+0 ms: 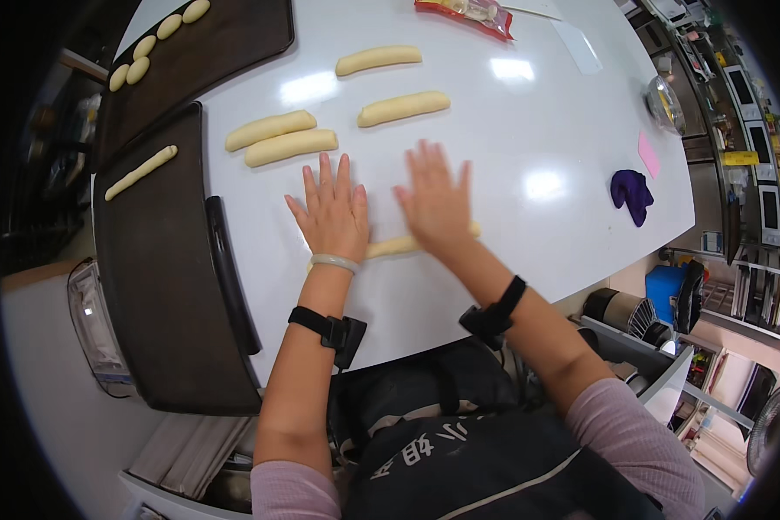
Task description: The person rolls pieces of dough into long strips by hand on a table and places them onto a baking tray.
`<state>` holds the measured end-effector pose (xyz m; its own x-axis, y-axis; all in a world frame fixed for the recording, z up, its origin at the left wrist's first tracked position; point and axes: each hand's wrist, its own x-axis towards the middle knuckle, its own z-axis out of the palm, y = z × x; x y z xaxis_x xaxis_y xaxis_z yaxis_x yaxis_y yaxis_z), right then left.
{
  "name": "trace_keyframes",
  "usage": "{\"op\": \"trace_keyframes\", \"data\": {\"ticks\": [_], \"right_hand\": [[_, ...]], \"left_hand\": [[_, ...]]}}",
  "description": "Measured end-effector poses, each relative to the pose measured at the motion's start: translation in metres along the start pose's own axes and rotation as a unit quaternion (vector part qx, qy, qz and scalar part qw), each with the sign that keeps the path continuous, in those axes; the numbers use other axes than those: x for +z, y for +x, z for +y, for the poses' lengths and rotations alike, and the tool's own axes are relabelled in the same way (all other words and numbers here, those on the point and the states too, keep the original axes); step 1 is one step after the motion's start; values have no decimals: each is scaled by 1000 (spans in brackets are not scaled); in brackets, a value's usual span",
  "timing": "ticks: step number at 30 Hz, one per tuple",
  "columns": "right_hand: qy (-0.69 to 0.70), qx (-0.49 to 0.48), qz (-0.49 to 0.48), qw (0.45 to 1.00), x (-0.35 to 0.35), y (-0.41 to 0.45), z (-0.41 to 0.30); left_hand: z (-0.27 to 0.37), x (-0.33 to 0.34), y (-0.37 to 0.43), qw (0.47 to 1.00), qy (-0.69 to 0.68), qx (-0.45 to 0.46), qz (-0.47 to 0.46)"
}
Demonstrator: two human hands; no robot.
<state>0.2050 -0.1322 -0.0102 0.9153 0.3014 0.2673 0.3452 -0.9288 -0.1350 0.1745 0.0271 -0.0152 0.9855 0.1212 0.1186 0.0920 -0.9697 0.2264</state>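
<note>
A thin rope of dough [393, 247] lies across the white table, partly hidden under both wrists. My left hand [335, 218] is spread flat, palm down, over its left part, with the heel of the hand at the rope. My right hand [437, 195], slightly blurred, extends palm down over the right part, fingers apart; the rope's right end shows beside it. Neither hand grasps anything. Just beyond my left fingertips lie two thick dough rolls side by side, the nearer roll [291, 148] and the farther roll [270, 130]. Two more, a roll [404, 108] and another roll [379, 60], lie farther off.
A dark baking tray [169, 260] at left carries a thin dough strip [141, 173]; a black rolling pin [231, 273] rests along its edge. Another tray [234, 45] holds several dough ovals [169, 26]. Rightward are a purple cloth [632, 195], a pink scraper [649, 155] and a metal bowl [665, 105].
</note>
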Motion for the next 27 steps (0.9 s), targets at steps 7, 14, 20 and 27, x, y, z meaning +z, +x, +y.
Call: {"op": "trace_keyframes", "data": {"ticks": [7, 14, 20, 27], "right_hand": [[91, -90, -158, 979, -11, -93, -18], [74, -82, -151, 982, -10, -83, 14], [50, -40, -90, 994, 3, -41, 9], [45, -88, -185, 978, -40, -146, 31]], "left_hand": [[7, -4, -101, 990, -26, 82, -114], [17, -6, -96, 994, -9, 80, -78], [9, -5, -50, 997, 1, 30, -75], [10, -15, -143, 989, -46, 108, -91]]}}
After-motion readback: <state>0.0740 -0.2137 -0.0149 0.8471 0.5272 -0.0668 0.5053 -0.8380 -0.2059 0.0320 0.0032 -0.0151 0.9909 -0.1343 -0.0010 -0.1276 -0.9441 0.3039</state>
